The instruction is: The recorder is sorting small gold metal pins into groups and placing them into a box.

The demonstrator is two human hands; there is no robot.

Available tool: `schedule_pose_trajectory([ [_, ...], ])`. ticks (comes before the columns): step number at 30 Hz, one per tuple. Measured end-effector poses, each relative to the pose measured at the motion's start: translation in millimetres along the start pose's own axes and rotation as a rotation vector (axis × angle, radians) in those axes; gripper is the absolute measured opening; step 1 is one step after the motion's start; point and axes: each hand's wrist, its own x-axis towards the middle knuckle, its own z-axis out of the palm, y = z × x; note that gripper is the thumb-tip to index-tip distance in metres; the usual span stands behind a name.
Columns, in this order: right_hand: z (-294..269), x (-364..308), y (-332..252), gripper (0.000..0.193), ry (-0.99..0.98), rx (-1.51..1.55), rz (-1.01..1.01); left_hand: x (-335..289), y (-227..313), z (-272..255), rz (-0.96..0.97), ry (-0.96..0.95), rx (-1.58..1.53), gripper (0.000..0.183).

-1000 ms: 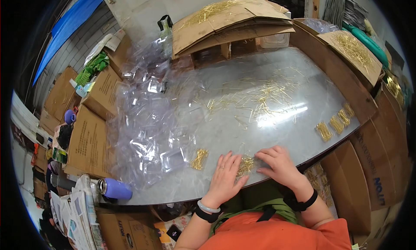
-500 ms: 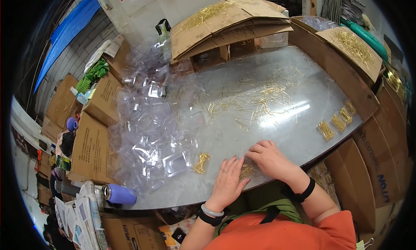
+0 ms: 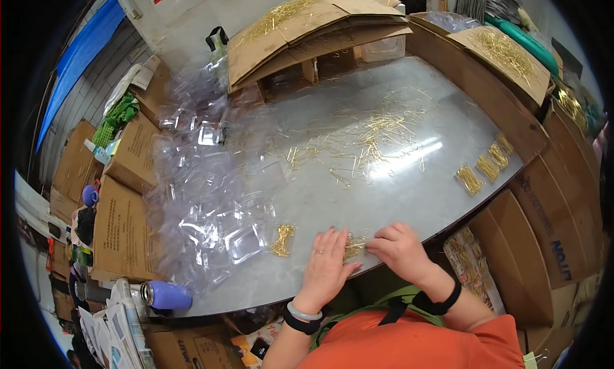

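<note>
A pack of gold wire hooks (image 3: 355, 246) lies at the table's near edge, between my two hands. My left hand (image 3: 327, 263) rests flat along its left side, with fingers stretched out and the thumb below it. At the pack's right end, the fingers of my right hand (image 3: 398, 248) are bent and pinched together on the edge. Just left of my left hand lies another gold bundle of hooks (image 3: 282, 240). Loose gold hooks (image 3: 377, 135) are scattered over the grey table (image 3: 307, 206). Several finished-looking bundles (image 3: 469, 180) stand in a row at the right edge.
Clear plastic trays (image 3: 211, 222) pile up along the table's left side. A purple bottle (image 3: 167, 295) lies at the near left corner. Cardboard flaps with hooks (image 3: 307, 30) cover the back; a cardboard wall (image 3: 476, 100) borders the right. Cartons (image 3: 125, 228) stand at left.
The view has shifted slightly. My right hand has drawn away a little to the right and its fingers are now pinched, uncovering more of the pack. My left hand stays beside it.
</note>
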Motion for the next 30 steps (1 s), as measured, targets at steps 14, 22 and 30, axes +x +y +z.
schedule_pose_trajectory([
  [14,-0.2,43.8,7.5,0.081,-0.385,0.125,-0.141,-8.8,-2.1,-17.2,-0.032,0.117,-0.162,0.099],
  [22,18.5,42.4,8.2,0.053,-0.354,0.314,-0.194,-38.1,12.0,-29.7,-0.330,0.071,0.094,0.081],
  [30,17.2,43.5,-2.8,0.055,-0.247,0.186,-0.159,-24.2,-4.6,-27.7,-0.248,0.107,0.004,0.055],
])
